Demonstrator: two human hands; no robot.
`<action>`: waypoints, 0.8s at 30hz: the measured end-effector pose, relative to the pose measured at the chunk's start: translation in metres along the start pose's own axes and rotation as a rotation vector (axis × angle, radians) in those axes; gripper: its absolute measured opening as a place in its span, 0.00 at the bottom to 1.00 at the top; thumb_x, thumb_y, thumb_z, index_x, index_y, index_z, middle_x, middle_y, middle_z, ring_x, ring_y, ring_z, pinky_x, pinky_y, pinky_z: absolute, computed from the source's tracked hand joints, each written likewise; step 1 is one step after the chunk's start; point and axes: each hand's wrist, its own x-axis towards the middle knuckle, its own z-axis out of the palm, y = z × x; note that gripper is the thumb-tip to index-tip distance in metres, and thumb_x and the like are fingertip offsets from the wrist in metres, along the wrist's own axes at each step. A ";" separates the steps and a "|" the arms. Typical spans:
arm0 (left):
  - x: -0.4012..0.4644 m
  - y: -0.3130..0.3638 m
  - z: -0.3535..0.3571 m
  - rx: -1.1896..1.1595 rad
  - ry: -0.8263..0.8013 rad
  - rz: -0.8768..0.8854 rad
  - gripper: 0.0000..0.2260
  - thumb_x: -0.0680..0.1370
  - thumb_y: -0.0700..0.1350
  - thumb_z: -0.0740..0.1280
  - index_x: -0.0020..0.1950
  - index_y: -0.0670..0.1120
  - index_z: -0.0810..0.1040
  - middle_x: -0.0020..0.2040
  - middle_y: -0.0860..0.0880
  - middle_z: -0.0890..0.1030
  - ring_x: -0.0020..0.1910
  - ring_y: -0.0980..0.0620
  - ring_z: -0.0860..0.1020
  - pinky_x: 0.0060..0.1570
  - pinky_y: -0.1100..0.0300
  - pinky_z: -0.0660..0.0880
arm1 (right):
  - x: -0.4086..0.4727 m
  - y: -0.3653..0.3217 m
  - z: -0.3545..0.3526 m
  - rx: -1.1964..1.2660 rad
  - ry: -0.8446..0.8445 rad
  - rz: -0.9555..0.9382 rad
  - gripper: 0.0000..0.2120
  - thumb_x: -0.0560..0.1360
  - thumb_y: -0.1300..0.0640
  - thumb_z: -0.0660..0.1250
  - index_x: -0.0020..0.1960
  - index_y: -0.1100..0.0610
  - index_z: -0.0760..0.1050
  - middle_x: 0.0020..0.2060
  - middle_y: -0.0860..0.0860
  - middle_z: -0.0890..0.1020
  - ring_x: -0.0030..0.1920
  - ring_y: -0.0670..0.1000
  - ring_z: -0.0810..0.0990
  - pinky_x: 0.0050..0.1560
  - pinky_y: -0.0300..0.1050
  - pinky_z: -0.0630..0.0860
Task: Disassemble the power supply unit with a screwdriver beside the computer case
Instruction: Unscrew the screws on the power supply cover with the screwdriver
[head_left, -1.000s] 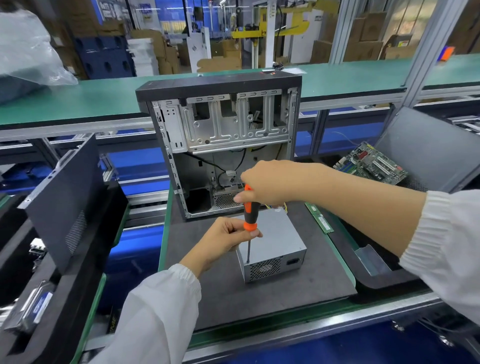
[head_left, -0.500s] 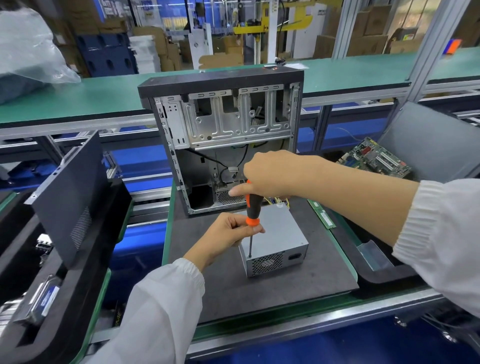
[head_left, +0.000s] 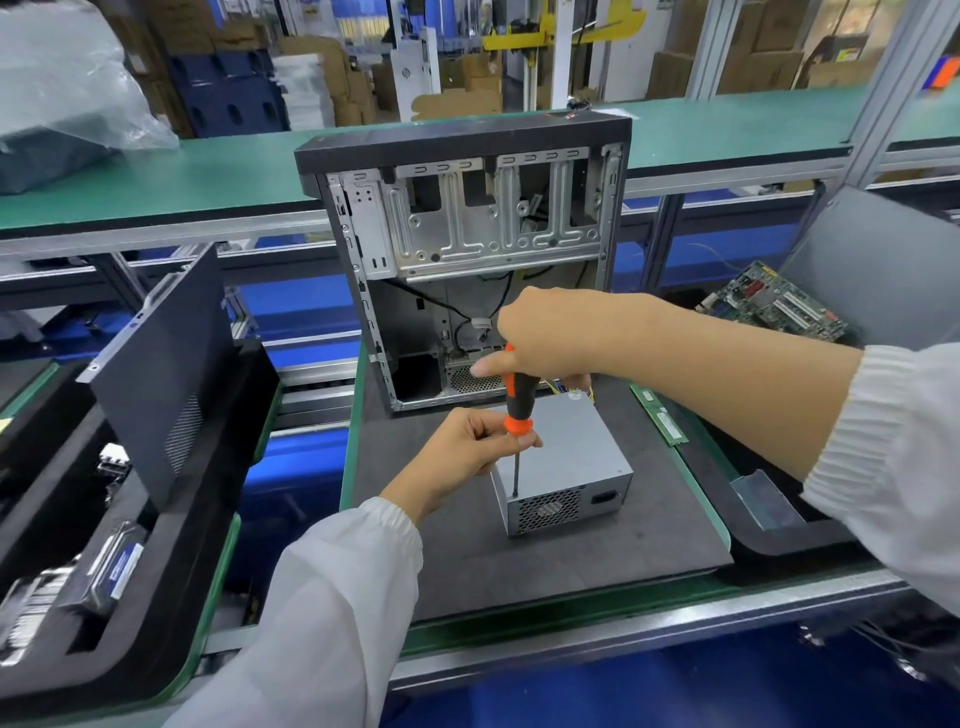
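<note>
The right hand was curled round the black upper part of the screwdriver, its fingers wrapped about the handle with the thumb tip pointing away to the left. Just below them, the left hand pinched the orange collar at the foot of the handle between thumb and curled fingers, the two hands nearly touching along the tool. The screwdriver stood almost upright, and its thin metal shaft ran down from the left hand's fingers to meet the near left top edge of the power supply unit. That grey metal box lay on a dark mat covering the surface, directly under both sets of fingers, with its mesh vent and power socket facing the person. A bundle of yellow wires showed at its far end, under the right hand. Beyond the fingers stood the computer case, upright with its side open and bare metal bays showing, just behind the power supply unit. To the right of the right hand's fingers, a green memory stick lay at the mat's edge, and farther off a motherboard rested in a dark tray. To the left of the left hand's fingers a black side panel leaned in another tray.
</note>
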 end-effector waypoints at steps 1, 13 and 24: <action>-0.001 0.000 0.000 -0.007 0.009 -0.003 0.06 0.77 0.46 0.71 0.47 0.44 0.85 0.31 0.41 0.60 0.30 0.48 0.54 0.31 0.59 0.53 | 0.001 -0.001 -0.001 0.008 -0.043 -0.028 0.22 0.81 0.42 0.57 0.44 0.61 0.71 0.27 0.52 0.76 0.24 0.51 0.77 0.27 0.40 0.71; -0.002 0.001 0.004 0.017 0.029 0.016 0.05 0.75 0.46 0.74 0.48 0.46 0.86 0.28 0.45 0.57 0.30 0.48 0.53 0.30 0.61 0.55 | -0.001 -0.001 -0.006 0.061 -0.171 0.090 0.32 0.77 0.33 0.55 0.40 0.63 0.70 0.22 0.55 0.80 0.21 0.52 0.80 0.32 0.41 0.77; -0.010 -0.041 0.008 0.391 0.059 -0.012 0.09 0.72 0.43 0.76 0.50 0.43 0.84 0.24 0.56 0.60 0.26 0.56 0.58 0.31 0.68 0.59 | -0.009 0.009 -0.003 0.112 -0.083 -0.287 0.17 0.72 0.70 0.64 0.50 0.51 0.81 0.53 0.48 0.79 0.51 0.52 0.76 0.54 0.49 0.76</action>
